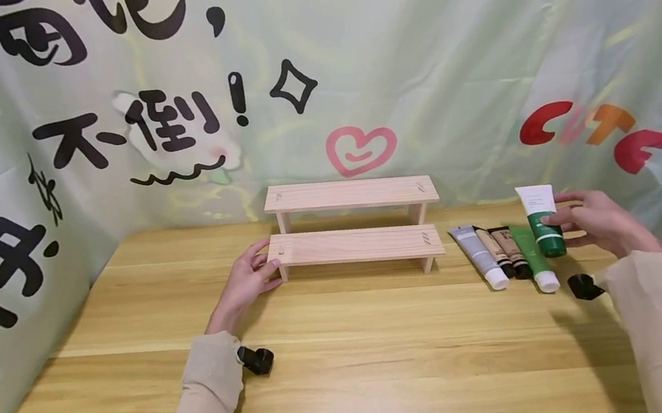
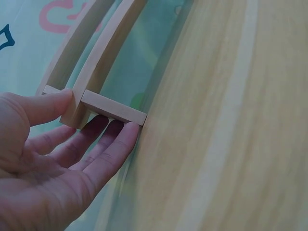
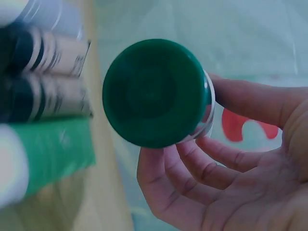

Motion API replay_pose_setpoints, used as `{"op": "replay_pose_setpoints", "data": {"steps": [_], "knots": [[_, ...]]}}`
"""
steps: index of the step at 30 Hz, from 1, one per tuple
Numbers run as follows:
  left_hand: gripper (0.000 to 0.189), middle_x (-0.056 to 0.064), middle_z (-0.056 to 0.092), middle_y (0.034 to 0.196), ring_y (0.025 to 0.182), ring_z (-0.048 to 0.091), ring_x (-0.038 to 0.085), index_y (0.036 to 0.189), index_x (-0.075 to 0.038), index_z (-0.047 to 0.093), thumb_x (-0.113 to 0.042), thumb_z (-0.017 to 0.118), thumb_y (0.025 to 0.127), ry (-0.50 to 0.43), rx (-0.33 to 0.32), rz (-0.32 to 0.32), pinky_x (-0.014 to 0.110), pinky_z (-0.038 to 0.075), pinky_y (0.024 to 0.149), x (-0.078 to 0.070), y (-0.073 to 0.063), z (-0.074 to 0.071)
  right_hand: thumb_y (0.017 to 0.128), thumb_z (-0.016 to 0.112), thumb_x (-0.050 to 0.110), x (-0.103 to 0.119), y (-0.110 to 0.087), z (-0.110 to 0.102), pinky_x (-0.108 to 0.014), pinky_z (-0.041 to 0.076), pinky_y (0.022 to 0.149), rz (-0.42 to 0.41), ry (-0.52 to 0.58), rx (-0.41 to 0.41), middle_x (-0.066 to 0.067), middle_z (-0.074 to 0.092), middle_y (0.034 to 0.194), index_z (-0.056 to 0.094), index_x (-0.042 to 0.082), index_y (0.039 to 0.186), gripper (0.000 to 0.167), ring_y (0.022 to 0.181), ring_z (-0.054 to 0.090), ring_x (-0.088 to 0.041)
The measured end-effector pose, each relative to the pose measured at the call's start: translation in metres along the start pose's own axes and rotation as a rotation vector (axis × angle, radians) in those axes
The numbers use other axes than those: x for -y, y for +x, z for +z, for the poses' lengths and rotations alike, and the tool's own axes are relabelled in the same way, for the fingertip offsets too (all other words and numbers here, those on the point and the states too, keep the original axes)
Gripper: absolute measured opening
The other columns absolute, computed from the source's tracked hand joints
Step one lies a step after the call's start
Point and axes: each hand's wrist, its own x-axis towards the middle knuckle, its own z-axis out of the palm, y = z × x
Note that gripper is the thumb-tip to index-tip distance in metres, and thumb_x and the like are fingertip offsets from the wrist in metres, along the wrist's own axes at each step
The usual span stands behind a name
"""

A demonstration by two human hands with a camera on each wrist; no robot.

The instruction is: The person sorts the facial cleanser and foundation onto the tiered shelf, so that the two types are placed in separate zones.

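1. Backdrop (image 1: 449, 50): hanging behind and at both sides, showing printed lettering and a pink heart.
2. Surface (image 1: 357, 368): wood-grain, carrying the stand and the loose tubes.
3. Two-tier wooden stand (image 1: 348, 193): standing near the surface's back edge, lower board (image 1: 353, 243) sitting in front of the upper. I'm expecting light, stiff, not slippery. Boards look thin, so I'm favouring a hold at both ends; pulling on one corner could be skewing it.
4. Left hand (image 1: 248, 271): pinching the lower board's left end, thumb resting at its corner, fingers lying against the leg.
5. Right hand (image 1: 596, 222): grasping the green-and-white tube, thumb and fingers pressing from opposite sides.
6. Green-and-white tube (image 1: 537, 222): hanging off the surface in that hand, cap end down, just right of the row. I'm guessing light, soft-walled, a bit slick, unlikely to break. Fill level: can't tell. I'm favouring the firmer cap end, squeezing gently.
7. Grey tube (image 1: 476, 254) and green tube (image 1: 532, 252): lying at the row's ends, white caps pointing toward the person.
8. Beige tube (image 1: 494, 250) and brown tube (image 1: 509, 250): lying between those two, black caps pointing the same way.
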Motion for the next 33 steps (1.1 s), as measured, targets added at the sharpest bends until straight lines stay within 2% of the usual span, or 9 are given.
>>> {"op": "replay_pose_setpoints", "data": {"steps": [7, 17, 27, 33], "knots": [[0.058, 0.034, 0.038, 0.150, 0.131, 0.046, 0.051, 0.160, -0.001, 0.023, 0.004, 0.046, 0.106, -0.005, -0.004, 0.006, 0.050, 0.048, 0.105, 0.001, 0.001, 0.002, 0.107, 0.053, 0.023, 0.026, 0.002, 0.012, -0.032, 0.060, 0.080, -0.070, 0.053, 0.007, -0.032, 0.041, 0.133, 0.004, -0.016, 0.153, 0.077, 0.092, 0.060, -0.016], [0.058, 0.033, 0.038, 0.150, 0.132, 0.046, 0.050, 0.160, -0.001, 0.023, 0.003, 0.046, 0.106, -0.019, -0.004, 0.006, 0.052, 0.047, 0.106, 0.001, 0.002, 0.001, 0.106, 0.055, 0.021, 0.059, 0.008, 0.034, -0.027, 0.059, 0.080, -0.114, 0.141, 0.007, -0.029, 0.036, 0.141, 0.006, -0.009, 0.157, 0.077, 0.091, 0.059, -0.012], [0.058, 0.034, 0.039, 0.149, 0.131, 0.047, 0.050, 0.159, 0.000, 0.023, 0.004, 0.046, 0.106, -0.005, -0.008, 0.008, 0.051, 0.048, 0.104, -0.002, 0.000, 0.002, 0.104, 0.060, 0.018, 0.091, 0.015, 0.062, -0.026, 0.059, 0.080, -0.162, 0.218, -0.009, -0.026, 0.033, 0.147, 0.013, -0.003, 0.159, 0.076, 0.094, 0.059, -0.015], [0.057, 0.034, 0.039, 0.149, 0.131, 0.047, 0.050, 0.159, 0.001, 0.024, 0.003, 0.045, 0.106, 0.002, -0.012, 0.008, 0.052, 0.048, 0.104, -0.001, 0.000, 0.001, 0.103, 0.061, 0.015, 0.110, 0.019, 0.078, -0.026, 0.060, 0.079, -0.200, 0.257, -0.005, -0.023, 0.037, 0.144, 0.015, -0.002, 0.159, 0.075, 0.099, 0.057, -0.019]]}}
